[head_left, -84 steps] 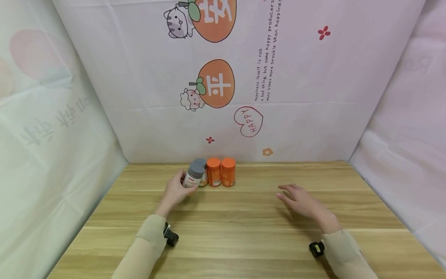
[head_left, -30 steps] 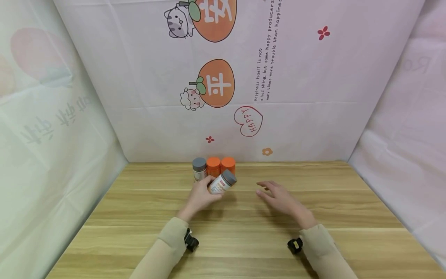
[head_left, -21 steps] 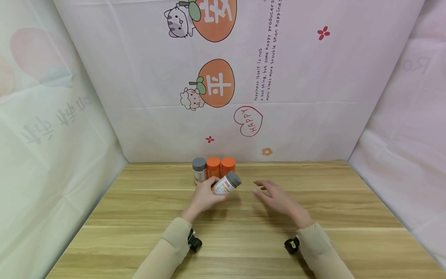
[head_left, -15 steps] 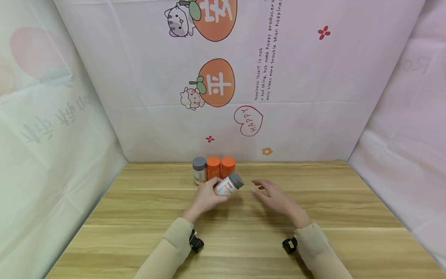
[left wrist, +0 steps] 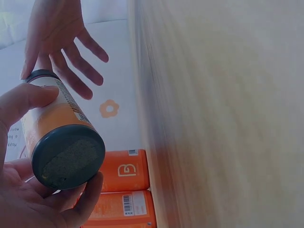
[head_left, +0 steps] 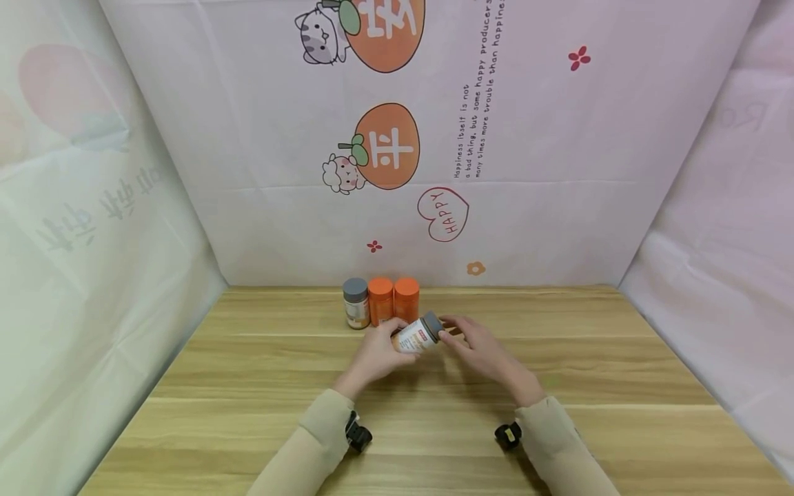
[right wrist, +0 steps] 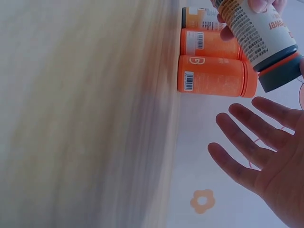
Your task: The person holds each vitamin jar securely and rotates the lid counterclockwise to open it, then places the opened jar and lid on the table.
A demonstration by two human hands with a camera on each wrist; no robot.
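In the head view my left hand [head_left: 375, 353] grips a supplement bottle [head_left: 415, 336] with a grey cap and a white and orange label. The bottle is tilted, its cap pointing up and right, its dark base facing the left wrist camera. My right hand [head_left: 476, 350] is at the grey cap [head_left: 433, 324], with the thumb at the cap's edge. Its other fingers are spread and fairly straight in the right wrist view. Behind stand another grey-capped bottle [head_left: 356, 304] and two orange bottles [head_left: 381, 300], [head_left: 406, 297] in a row, partly hidden by the left hand and held bottle.
The wooden table [head_left: 285, 441] meets a white printed cloth backdrop [head_left: 533, 227] just behind the row of bottles. Cloth side walls [head_left: 713, 275] rise at left and right. A small black camera is strapped to each wrist.
My left hand has picked up the bottle from beside the left end of the row and carried it right, tilting it. My right hand has moved left until it meets the cap.
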